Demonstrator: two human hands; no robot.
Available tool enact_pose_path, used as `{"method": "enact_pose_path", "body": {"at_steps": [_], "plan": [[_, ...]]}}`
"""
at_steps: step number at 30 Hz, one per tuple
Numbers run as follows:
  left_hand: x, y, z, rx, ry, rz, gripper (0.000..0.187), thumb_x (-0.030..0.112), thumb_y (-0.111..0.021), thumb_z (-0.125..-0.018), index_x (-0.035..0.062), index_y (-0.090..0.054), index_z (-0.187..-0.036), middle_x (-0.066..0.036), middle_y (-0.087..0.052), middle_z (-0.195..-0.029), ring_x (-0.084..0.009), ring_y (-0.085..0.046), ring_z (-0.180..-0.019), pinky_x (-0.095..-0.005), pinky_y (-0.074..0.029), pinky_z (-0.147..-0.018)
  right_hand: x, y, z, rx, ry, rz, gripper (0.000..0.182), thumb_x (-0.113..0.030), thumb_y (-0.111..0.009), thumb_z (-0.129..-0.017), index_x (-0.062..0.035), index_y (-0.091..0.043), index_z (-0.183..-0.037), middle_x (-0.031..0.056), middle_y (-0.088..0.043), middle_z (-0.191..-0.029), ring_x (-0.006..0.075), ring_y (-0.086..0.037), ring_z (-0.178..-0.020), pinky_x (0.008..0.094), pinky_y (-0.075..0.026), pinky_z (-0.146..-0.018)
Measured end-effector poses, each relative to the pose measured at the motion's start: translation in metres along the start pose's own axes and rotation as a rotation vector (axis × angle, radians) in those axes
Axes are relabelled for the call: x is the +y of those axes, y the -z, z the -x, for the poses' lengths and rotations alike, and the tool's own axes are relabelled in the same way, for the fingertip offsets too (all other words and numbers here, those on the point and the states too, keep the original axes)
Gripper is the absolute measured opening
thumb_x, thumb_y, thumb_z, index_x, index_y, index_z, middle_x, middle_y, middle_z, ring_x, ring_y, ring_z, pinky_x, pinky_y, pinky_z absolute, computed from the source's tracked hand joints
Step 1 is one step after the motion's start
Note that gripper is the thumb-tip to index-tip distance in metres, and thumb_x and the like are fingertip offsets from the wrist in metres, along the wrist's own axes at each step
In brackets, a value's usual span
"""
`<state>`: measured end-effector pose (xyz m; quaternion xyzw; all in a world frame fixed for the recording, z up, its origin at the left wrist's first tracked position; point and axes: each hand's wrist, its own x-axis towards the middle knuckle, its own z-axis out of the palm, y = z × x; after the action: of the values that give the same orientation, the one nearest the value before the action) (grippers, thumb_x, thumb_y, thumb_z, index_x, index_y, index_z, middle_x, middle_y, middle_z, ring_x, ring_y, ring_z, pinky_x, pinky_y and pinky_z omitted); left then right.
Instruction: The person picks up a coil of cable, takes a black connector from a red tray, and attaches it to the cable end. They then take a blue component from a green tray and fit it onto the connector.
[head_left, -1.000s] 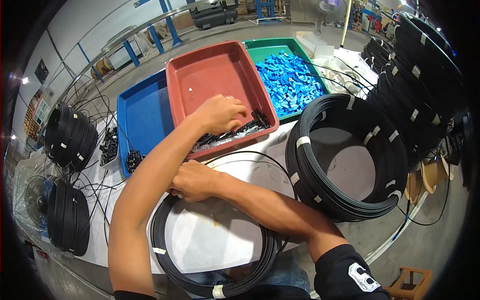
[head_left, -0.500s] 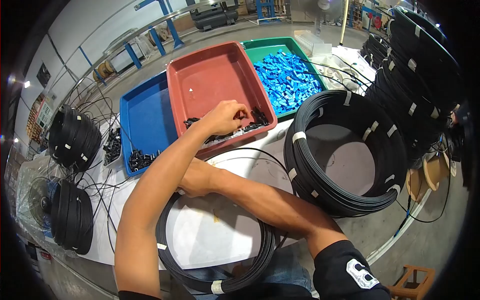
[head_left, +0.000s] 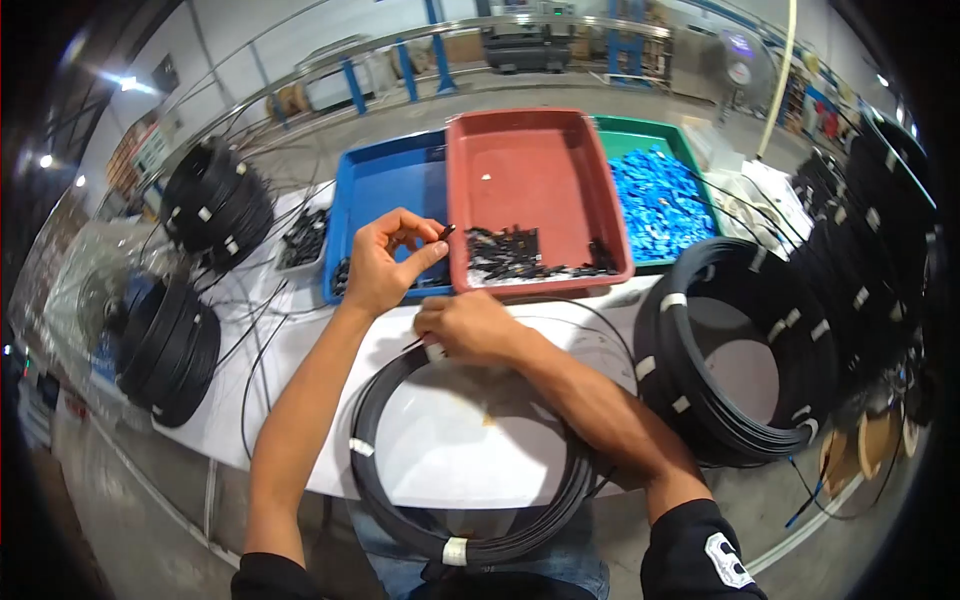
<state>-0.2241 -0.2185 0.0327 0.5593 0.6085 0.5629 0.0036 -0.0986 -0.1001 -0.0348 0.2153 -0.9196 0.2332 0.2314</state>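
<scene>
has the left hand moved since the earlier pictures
Yes, leftward against the red tray: the left hand was over the tray's near end and is now by its left edge, pinching a small black piece.

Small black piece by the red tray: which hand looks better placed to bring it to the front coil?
Probably the left hand: it pinches the small black piece by the red tray, while the right hand is curled at the far edge of the front coil, its grip partly hidden.
</scene>
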Motion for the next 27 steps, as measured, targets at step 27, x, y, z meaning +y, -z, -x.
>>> {"method": "enact_pose_path", "body": {"at_steps": [27], "plan": [[-0.031, 0.019, 0.12, 0.531, 0.333, 0.212, 0.016, 0.004, -0.076, -0.085, 0.0049, -0.063, -0.094, -0.003, -0.063, -0.085, -0.0102, -0.057, -0.075, -0.0259, -0.047, -0.069, -0.007, 0.016, -0.006, 0.125, -0.077, 0.037, 0.01, -0.003, -0.064, -0.086, -0.0051, -0.065, -0.096, 0.0098, -0.065, -0.091, 0.0334, -0.066, -0.08, 0.0418, -0.052, -0.066]]}}
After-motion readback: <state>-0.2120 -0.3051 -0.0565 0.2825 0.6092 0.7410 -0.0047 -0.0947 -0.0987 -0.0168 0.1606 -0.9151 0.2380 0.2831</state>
